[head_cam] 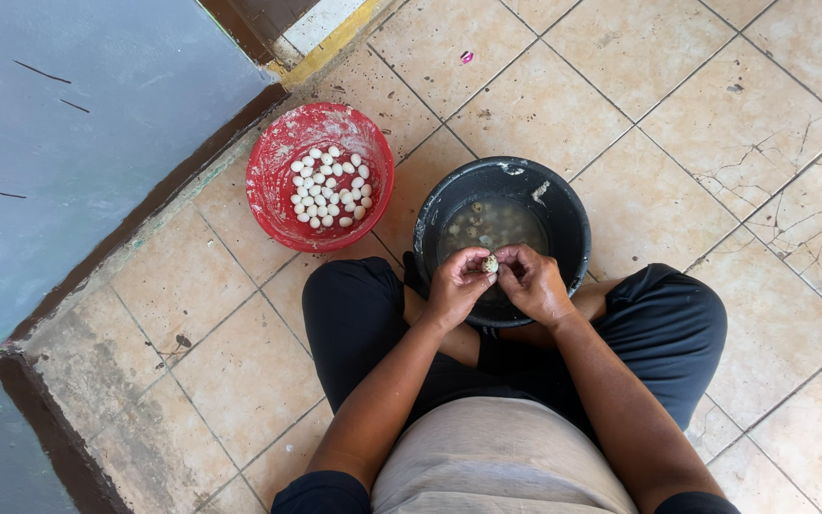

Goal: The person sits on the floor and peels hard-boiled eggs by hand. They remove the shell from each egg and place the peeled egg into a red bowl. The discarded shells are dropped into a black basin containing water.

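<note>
Left hand (456, 283) and right hand (531, 282) pinching one small egg (490, 264) together over the black tub (571, 224) of cloudy water, red bowl (278, 181) holding peeled white eggs (329, 187) just beside — person sitting cross-legged on cracked tan floor tiles (696, 124), grey wall (68, 152) nearby.

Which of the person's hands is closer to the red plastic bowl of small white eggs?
Left. The left hand is on the side toward the red plastic bowl, apart from it. The right hand sits farther away, over the black round tub.
</note>
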